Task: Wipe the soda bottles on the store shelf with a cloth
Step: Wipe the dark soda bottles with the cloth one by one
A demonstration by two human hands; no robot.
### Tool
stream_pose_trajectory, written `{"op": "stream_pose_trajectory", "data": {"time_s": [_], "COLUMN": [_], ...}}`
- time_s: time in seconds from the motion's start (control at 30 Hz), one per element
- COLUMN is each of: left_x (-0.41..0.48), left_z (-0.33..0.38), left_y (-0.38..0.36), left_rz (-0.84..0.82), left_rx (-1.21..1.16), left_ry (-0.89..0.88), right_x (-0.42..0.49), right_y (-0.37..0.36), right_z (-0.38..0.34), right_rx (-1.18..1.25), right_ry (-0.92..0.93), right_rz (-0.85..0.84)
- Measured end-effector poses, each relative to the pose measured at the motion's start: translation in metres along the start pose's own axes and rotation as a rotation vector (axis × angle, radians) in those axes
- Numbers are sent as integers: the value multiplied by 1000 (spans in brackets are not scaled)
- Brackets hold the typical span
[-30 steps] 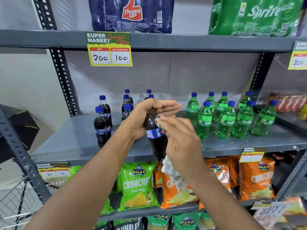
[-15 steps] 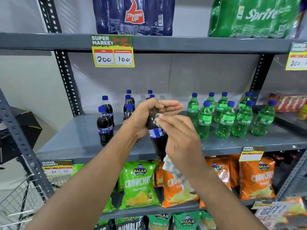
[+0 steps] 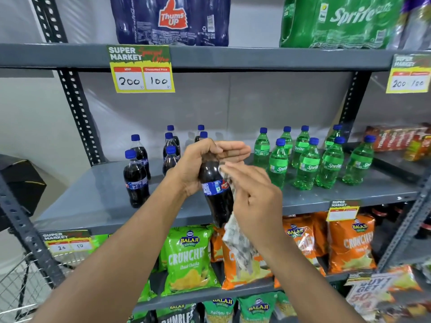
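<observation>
A: Left hand (image 3: 198,164)?
B: Wrapped round the neck and shoulder of a cola bottle (image 3: 215,194), lifted in front of the grey shelf (image 3: 98,194) edge and tilted.
A: Right hand (image 3: 254,197)?
B: Pinching a patterned cloth (image 3: 240,248) against the bottle's right side; loose end hangs below the bottle.
A: Others?
B: More cola bottles (image 3: 136,180) stand on the shelf left of the held one, green bottles (image 3: 307,166) to its right.
</observation>
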State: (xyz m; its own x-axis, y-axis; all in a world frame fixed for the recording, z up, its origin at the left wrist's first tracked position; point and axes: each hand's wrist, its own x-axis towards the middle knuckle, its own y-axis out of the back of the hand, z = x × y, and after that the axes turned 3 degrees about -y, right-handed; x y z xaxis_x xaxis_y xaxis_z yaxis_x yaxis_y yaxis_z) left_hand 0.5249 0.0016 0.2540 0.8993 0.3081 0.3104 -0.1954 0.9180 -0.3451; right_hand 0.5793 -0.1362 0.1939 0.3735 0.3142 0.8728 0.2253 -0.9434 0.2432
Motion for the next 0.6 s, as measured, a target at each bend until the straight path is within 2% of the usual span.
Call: {"op": "stream_pose_trajectory", "data": {"time_s": [0.1,0.27,0.37,0.6], "left_x": [4,3,4,17], "left_z": [-1,0,-1,-2], "left_y": [0,11,11,-3], "left_rz": [12,87,100,62], "left_rx": [-39,-76,-63,-70], "left_ry": [-16,-23,-11,-9], "right_x": [2,-45,-44,0], "right_y": [2,11,12,13], "right_z": [5,16,18,20], "right_rx": [73,172,180,222], "right_ry": [-125,-334,-363,-330], "right_rz": [-19,-132,-158,-93]}}
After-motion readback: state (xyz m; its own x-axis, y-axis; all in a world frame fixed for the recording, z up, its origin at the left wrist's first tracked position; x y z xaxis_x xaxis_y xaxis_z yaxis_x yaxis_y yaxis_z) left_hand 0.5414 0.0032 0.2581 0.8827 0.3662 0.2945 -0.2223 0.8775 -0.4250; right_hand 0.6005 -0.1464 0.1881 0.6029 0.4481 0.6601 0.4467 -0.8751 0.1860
